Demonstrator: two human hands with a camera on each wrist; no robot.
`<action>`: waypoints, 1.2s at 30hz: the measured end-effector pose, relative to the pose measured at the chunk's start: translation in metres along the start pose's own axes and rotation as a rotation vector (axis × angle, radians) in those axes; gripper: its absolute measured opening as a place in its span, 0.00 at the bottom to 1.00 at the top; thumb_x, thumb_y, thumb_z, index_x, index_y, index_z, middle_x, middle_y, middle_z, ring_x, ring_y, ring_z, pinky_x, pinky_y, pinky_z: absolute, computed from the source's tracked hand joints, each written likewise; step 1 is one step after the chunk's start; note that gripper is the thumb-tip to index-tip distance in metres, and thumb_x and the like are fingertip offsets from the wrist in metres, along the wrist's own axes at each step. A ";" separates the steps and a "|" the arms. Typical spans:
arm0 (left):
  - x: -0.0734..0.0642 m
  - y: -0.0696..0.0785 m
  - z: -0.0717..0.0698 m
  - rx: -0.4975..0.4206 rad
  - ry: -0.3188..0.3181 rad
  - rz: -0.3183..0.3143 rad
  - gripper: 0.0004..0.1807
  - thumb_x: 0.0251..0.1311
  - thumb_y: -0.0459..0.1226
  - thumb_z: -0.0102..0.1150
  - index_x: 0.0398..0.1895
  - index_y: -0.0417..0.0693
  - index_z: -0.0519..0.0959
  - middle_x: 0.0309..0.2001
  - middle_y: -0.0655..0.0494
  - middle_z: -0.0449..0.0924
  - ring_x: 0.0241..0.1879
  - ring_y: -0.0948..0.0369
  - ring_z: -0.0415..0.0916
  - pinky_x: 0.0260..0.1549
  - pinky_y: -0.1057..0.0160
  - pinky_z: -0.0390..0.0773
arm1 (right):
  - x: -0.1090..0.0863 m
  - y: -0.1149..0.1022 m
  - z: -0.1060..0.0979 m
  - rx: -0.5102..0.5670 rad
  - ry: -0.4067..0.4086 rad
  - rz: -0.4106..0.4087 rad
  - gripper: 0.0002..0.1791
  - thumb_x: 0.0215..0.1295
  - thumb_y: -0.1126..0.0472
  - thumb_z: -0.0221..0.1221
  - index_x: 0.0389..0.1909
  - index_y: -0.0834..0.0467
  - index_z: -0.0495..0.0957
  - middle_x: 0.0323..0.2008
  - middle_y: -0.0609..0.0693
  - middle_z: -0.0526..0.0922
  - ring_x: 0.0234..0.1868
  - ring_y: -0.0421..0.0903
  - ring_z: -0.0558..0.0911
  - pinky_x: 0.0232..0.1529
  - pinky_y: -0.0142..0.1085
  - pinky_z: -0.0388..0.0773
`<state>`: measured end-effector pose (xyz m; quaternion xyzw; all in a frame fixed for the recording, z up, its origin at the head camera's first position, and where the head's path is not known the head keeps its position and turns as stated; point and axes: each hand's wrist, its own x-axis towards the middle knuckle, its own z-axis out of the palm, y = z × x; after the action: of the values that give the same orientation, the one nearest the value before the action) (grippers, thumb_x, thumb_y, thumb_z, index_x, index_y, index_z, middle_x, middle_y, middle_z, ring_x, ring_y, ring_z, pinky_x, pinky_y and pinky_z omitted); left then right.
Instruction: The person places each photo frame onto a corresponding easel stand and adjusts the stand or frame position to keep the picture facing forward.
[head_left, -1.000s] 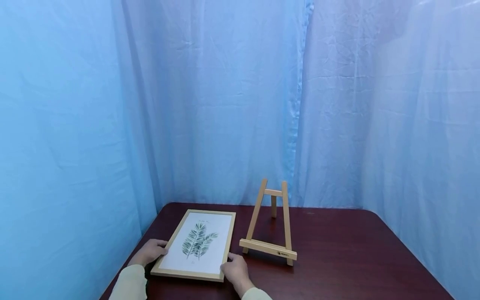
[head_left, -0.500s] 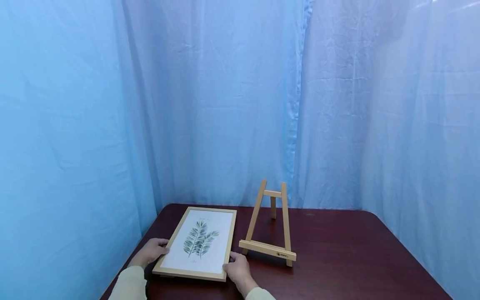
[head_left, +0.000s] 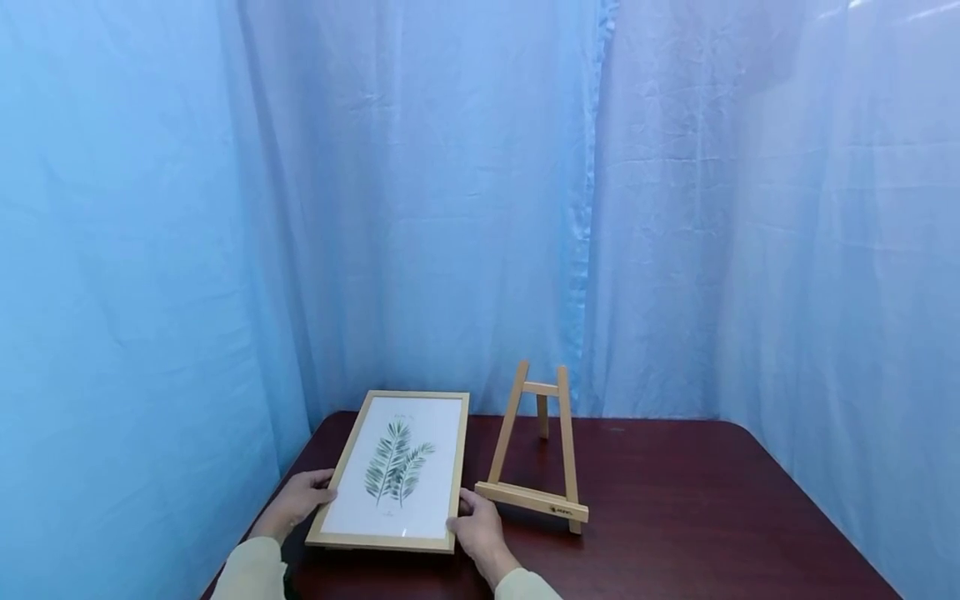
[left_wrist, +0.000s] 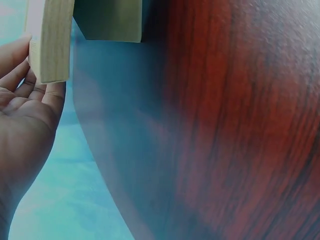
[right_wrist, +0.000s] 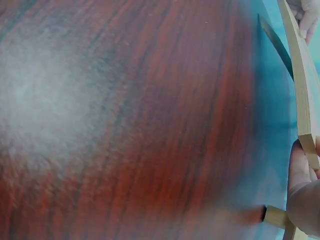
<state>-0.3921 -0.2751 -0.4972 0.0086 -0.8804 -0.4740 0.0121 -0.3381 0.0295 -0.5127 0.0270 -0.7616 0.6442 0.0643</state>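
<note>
A light-wood picture frame (head_left: pixel 393 467) with a green leaf print is held tilted, its far edge raised, on the left of the table in the head view. My left hand (head_left: pixel 298 498) grips its left side; in the left wrist view the thumb lies on one face of the frame's edge (left_wrist: pixel 55 45) and the fingers curl behind. On the opposite side, my right hand (head_left: pixel 480 529) pinches the frame near its lower right corner, thumb on the front. A small wooden easel (head_left: pixel 531 498) stands just right of my right hand. A flat piece (right_wrist: pixel 276 45) juts from behind the frame.
Under everything is a dark red wood-grain table (head_left: pixel 675 500) with rounded far corners. Light blue curtains (head_left: pixel 465 208) hang behind it and along both sides.
Both hands have lifted the picture frame: its far edge has risen and it tilts more toward me. The easel stays standing, shifted slightly left in the view.
</note>
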 end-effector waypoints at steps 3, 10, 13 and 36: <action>0.000 0.002 -0.001 -0.021 0.013 0.010 0.28 0.66 0.29 0.56 0.67 0.23 0.64 0.63 0.24 0.67 0.60 0.33 0.67 0.57 0.38 0.70 | 0.001 -0.002 -0.001 0.004 0.018 -0.015 0.33 0.47 0.80 0.60 0.60 0.76 0.72 0.44 0.62 0.84 0.48 0.55 0.82 0.50 0.46 0.78; -0.001 0.003 -0.002 -0.098 0.057 0.022 0.29 0.68 0.29 0.55 0.70 0.29 0.63 0.64 0.26 0.67 0.57 0.39 0.71 0.56 0.40 0.72 | 0.003 -0.009 -0.003 -0.019 0.038 -0.078 0.33 0.47 0.80 0.61 0.60 0.75 0.73 0.44 0.62 0.84 0.46 0.54 0.82 0.49 0.46 0.79; -0.002 0.006 -0.003 -0.133 0.064 0.034 0.29 0.68 0.29 0.55 0.70 0.29 0.63 0.63 0.27 0.68 0.55 0.41 0.73 0.56 0.41 0.73 | 0.005 -0.010 -0.004 -0.005 0.024 -0.090 0.34 0.48 0.80 0.61 0.61 0.74 0.71 0.45 0.61 0.84 0.43 0.51 0.83 0.47 0.43 0.80; 0.000 0.041 -0.007 -0.271 0.089 0.080 0.31 0.69 0.31 0.57 0.73 0.36 0.62 0.71 0.30 0.58 0.70 0.38 0.55 0.66 0.39 0.60 | 0.016 -0.036 -0.027 0.054 0.018 -0.084 0.38 0.54 0.81 0.60 0.69 0.61 0.70 0.53 0.63 0.79 0.37 0.47 0.82 0.37 0.38 0.82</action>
<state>-0.3924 -0.2585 -0.4592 -0.0070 -0.8066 -0.5868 0.0711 -0.3478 0.0509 -0.4709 0.0547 -0.7415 0.6616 0.0975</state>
